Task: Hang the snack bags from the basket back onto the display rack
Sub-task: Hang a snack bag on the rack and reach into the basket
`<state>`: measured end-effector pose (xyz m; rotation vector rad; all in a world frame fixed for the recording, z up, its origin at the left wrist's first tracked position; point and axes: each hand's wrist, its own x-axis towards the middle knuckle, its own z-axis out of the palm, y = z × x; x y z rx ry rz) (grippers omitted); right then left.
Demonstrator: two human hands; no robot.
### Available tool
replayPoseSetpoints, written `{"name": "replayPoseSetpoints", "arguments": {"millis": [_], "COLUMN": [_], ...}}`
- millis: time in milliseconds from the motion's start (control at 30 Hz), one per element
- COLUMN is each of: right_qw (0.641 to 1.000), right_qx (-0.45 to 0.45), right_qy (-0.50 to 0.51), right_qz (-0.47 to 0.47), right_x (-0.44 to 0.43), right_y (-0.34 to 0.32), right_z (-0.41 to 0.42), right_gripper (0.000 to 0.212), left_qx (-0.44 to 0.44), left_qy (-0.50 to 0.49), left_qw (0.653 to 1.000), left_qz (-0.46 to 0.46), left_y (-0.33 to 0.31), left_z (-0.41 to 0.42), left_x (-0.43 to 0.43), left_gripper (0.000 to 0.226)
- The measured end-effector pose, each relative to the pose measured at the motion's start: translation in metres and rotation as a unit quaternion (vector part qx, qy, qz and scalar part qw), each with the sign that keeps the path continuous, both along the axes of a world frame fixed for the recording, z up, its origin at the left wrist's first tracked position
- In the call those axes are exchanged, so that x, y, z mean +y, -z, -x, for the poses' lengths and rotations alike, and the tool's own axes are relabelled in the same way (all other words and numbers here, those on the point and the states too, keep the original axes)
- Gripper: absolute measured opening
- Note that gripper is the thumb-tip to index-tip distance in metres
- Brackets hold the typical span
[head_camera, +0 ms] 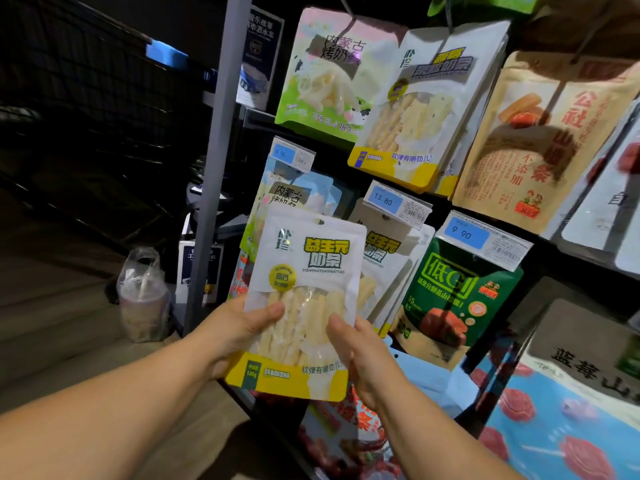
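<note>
I hold a white and yellow snack bag of milk sticks upright in front of the display rack. My left hand grips its lower left edge, thumb across the front. My right hand grips its lower right edge. The bag's hang hole is near its top, just left of a row of matching bags hanging under the 13.80 price tag. The basket is not in view.
Other bags hang around: green-and-white ones top left, a green bag under a 9.90 tag, tan bags to the right. The rack's grey post stands left. A plastic bag with a cup sits on the floor.
</note>
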<state>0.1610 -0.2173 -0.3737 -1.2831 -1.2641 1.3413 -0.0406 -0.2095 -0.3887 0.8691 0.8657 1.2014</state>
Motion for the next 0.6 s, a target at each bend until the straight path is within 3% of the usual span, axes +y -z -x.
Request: {"name": "replayPoseSetpoints", "arguments": {"millis": [100,300,533,600], "right_qw": [0.991,0.995,0.989,0.988], "right_qx": [0.114,0.099,0.13,0.126], "right_qy": [-0.06,0.004,0.072,0.085], "right_qz": [0.043,0.0,-0.017,-0.02], "right_x": [-0.009,-0.012,-0.009,-0.006], "right_y": [0.001,-0.002,-0.011,-0.014], "right_z": [0.001,-0.006,-0.006,-0.006], "right_gripper": [0.047,0.03,0.027,0.027], "left_qx": [-0.013,0.071,0.167,0.188], "left_qy": [0.029,-0.012,-0.031,-0.042], "left_qw": [0.999,0.997,0.985,0.981], "left_qz": [0.005,-0.018,-0.033,-0.024], "left_y": [-0.002,-0.002,-0.001,-0.001], "left_z": [-0.01,-0.026,-0.041,-0.045], "left_x": [-0.001,0.005,0.015,0.016], "left_gripper": [0.046,0.027,0.059,0.052]}}
